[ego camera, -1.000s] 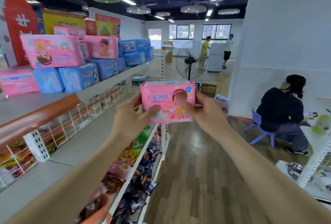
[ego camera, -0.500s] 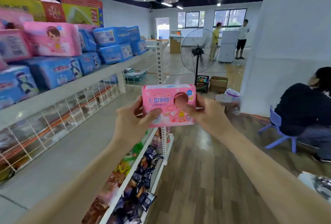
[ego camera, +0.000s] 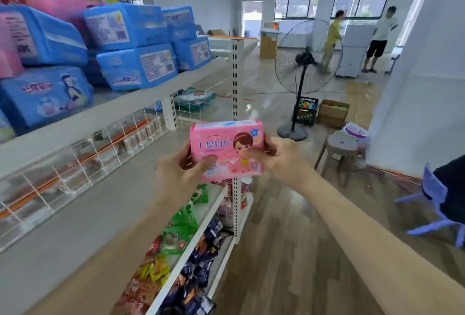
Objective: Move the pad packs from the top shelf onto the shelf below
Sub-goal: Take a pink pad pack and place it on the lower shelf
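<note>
Pink pad pack (ego camera: 227, 150) marked "20", left hand (ego camera: 181, 171), right hand (ego camera: 281, 161) gripping

head-worn view, forward and down

Pad pack (ego camera: 227, 150) between left hand (ego camera: 176, 176) and right hand (ego camera: 284, 161); stacked packs (ego camera: 137, 67) on top shelf (ego camera: 191, 77), left.

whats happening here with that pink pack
A person holds a pink pad pack in both hands, the left hand gripping its left end and the right hand its right end, in the air near the front edge of the lower shelf. It is not yet set down. Blue packs sit stacked on the top shelf.
</note>
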The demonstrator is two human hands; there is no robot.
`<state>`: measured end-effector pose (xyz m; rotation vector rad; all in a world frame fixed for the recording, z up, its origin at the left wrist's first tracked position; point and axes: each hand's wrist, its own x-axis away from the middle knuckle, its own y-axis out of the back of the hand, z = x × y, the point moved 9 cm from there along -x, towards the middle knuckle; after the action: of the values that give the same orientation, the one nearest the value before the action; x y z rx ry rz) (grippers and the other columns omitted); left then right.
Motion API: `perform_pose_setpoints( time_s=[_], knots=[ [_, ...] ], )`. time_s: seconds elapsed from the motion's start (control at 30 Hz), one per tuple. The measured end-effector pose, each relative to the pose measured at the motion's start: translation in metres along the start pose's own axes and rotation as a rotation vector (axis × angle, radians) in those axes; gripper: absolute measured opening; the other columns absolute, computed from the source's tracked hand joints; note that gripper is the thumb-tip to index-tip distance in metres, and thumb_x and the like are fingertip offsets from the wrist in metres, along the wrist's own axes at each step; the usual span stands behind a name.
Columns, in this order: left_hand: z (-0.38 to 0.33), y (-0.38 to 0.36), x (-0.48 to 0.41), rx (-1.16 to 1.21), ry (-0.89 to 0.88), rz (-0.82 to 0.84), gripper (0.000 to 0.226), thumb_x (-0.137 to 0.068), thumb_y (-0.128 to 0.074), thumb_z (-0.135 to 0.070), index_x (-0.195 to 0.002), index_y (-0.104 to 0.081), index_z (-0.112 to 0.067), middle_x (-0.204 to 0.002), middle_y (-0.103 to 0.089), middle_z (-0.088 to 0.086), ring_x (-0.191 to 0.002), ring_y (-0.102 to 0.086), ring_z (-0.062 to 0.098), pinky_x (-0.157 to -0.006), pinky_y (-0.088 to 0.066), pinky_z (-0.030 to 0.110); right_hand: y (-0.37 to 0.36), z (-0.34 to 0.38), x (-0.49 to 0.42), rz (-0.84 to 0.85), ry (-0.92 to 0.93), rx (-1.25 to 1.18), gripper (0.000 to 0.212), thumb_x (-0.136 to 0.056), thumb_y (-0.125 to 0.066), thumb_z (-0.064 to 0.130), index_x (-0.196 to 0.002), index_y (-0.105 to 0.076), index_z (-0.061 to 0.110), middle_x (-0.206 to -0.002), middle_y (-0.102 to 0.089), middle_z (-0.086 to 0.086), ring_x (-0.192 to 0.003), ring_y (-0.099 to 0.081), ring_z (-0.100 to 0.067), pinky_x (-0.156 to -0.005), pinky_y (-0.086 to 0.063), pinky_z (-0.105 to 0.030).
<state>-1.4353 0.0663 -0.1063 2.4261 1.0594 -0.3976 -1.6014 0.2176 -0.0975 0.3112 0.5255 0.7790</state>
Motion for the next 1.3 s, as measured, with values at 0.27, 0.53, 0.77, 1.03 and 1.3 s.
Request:
perform_pose_setpoints(
  time_s=[0.27, 0.53, 0.77, 1.03, 1.3],
  knots=[
    [0.047, -0.054, -0.078, -0.087, 0.094, -0.138, 0.036, -0.084, -0.079, -0.019, -0.12, -0.071, -0.017, -0.079, -0.072, -0.03, -0.068, -0.069, -0.007, -0.053, -0.048, 0.006, 0.021, -0.075, -0.102, 0.071, 0.043, -0.035, 0.043, -0.075, -0.07, 0.059, -0.104, -0.073, 0.028, -0.097, -0.077, 0.011, -0.089, -0.073, -0.009, -0.085, -0.058, -0.044],
    [0.077, -0.091, -0.122, -0.133, 0.259, -0.351, 0.034, -0.086, -0.078, -0.017, -0.117, -0.068, -0.026, -0.081, -0.072, -0.03, -0.07, -0.066, -0.008, -0.062, -0.049, 0.009, 0.014, -0.122, -0.193, 0.281, 0.16, -0.113, 0.017, -0.091, -0.069, 0.037, -0.106, -0.072, 0.029, -0.093, -0.076, 0.013, -0.084, -0.073, -0.008, -0.079, -0.059, -0.032],
    [0.099, -0.069, -0.123, -0.149, 0.34, -0.485, 0.036, -0.081, -0.082, -0.013, -0.097, -0.066, -0.042, -0.094, -0.076, -0.019, -0.087, -0.072, 0.012, -0.085, -0.058, 0.034, -0.023, -0.116, -0.235, 0.439, 0.253, -0.214, 0.023, -0.092, -0.069, 0.022, -0.095, -0.065, 0.044, -0.081, -0.072, 0.03, -0.076, -0.069, 0.003, -0.063, -0.047, -0.006],
    [0.142, -0.015, -0.115, -0.2, 0.367, -0.592, 0.043, -0.079, -0.083, -0.01, -0.108, -0.066, -0.038, -0.087, -0.075, -0.017, -0.069, -0.062, -0.004, -0.065, -0.046, 0.007, -0.12, -0.127, -0.26, 0.613, 0.253, -0.136, 0.02, -0.09, -0.061, 0.028, -0.084, -0.07, 0.011, -0.087, -0.076, 0.008, -0.082, -0.07, -0.002, -0.071, -0.05, -0.013],
    [0.213, 0.022, -0.131, -0.184, 0.414, -0.605, 0.048, -0.08, -0.082, -0.012, -0.114, -0.065, -0.041, -0.094, -0.068, -0.031, -0.08, -0.07, -0.005, -0.062, -0.048, 0.004, -0.194, -0.146, -0.302, 0.54, 0.236, 0.089, 0.018, -0.095, -0.059, 0.034, -0.106, -0.07, 0.025, -0.106, -0.075, 0.011, -0.088, -0.072, -0.016, -0.08, -0.059, -0.039]
  ],
)
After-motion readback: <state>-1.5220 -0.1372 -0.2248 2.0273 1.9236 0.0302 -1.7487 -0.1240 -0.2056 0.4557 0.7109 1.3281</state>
